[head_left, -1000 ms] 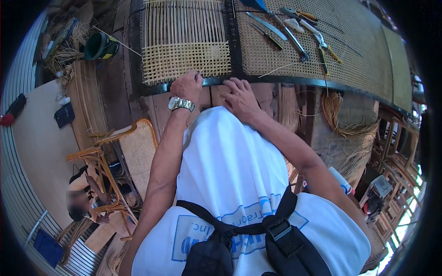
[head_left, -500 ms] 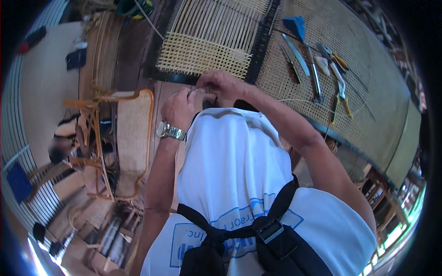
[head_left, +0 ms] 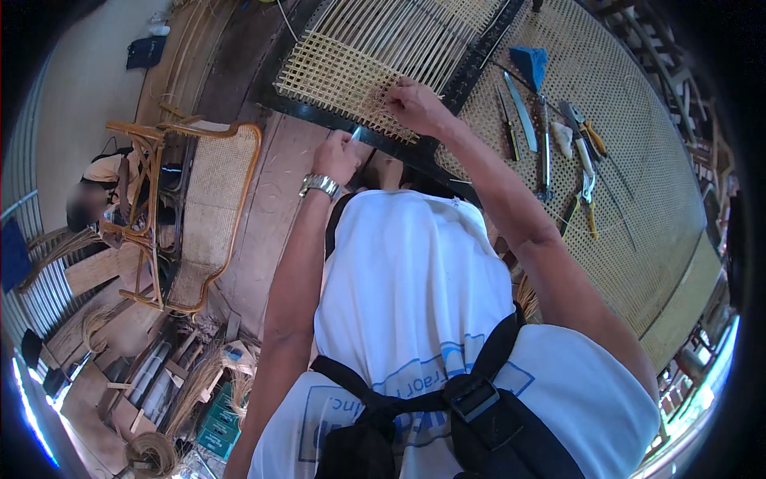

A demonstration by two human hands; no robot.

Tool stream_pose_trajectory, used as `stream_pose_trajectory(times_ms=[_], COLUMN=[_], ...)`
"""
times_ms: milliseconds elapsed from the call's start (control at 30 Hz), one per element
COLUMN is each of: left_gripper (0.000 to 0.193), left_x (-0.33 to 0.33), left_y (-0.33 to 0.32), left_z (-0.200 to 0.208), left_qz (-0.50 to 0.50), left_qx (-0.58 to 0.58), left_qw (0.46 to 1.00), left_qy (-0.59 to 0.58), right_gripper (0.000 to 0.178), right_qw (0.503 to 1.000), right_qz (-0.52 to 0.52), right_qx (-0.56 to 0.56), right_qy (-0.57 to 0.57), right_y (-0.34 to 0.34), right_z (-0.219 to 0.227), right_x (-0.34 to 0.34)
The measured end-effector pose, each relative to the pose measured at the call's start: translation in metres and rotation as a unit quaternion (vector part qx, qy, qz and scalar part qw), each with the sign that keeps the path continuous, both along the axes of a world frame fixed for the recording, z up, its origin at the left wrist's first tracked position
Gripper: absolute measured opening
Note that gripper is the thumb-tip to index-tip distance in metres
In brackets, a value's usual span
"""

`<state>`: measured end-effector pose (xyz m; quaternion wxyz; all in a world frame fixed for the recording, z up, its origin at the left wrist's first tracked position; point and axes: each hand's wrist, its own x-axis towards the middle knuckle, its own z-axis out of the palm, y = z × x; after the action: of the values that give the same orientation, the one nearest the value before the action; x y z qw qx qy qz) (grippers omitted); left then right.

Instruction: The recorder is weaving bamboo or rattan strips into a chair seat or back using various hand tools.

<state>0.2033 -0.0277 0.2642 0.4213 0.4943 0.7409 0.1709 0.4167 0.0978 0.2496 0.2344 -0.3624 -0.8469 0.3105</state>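
A half-woven cane panel in a dark frame lies in front of me, its far part showing only long parallel strands. My right hand rests at the weave's right side with its fingers curled together; whatever they pinch is hidden. Just short of the frame's near edge, my left hand is closed around a small shiny, blade-like piece that pokes out past the fingers. A metal-band watch circles my left wrist.
Right of the panel, a wide cane-webbed surface bears pliers, a yellow-handled cutter, a blue blade, a screwdriver-like tool and a blue-topped brush-like tool. A cane-backed chair and another person are at left.
My hands were together below the frame's near edge. The right has moved up onto the weave, and the left has come forward to the frame, apart from it. The whole view has shifted.
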Motion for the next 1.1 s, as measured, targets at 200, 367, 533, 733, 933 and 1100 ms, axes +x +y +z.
stream_pose_trajectory(times_ms=[200, 367, 533, 733, 933, 1100], left_gripper=[0.023, 0.024, 0.023, 0.018, 0.018, 0.021], left_x=[0.024, 0.03, 0.038, 0.05, 0.058, 0.06], left_y=[0.022, 0.039, 0.055, 0.041, 0.031, 0.032], left_z=[-0.007, 0.009, 0.007, 0.017, 0.009, 0.008], left_qz=[-0.003, -0.013, -0.04, -0.024, -0.009, -0.006], left_qx=[0.019, -0.031, -0.027, 0.022, 0.047, 0.051], left_qw=[0.996, 0.995, 0.983, 0.978, 0.965, 0.964], left_qy=[0.087, 0.095, 0.179, 0.207, 0.259, 0.263], right_gripper=[0.011, 0.012, 0.011, 0.013, 0.014, 0.013], right_qw=[0.997, 0.995, 0.996, 0.992, 0.994, 0.993], right_qz=[-0.063, -0.055, -0.027, 0.037, -0.006, -0.032], right_qx=[-0.009, -0.002, -0.002, -0.009, -0.011, 0.021], right_qy=[-0.036, -0.078, -0.088, -0.12, -0.11, -0.114], right_y=[-0.011, -0.011, -0.006, 0.007, -0.004, -0.014], right_z=[0.018, 0.027, 0.026, 0.015, 0.015, 0.018], right_x=[-0.009, -0.011, -0.014, -0.015, -0.018, -0.024])
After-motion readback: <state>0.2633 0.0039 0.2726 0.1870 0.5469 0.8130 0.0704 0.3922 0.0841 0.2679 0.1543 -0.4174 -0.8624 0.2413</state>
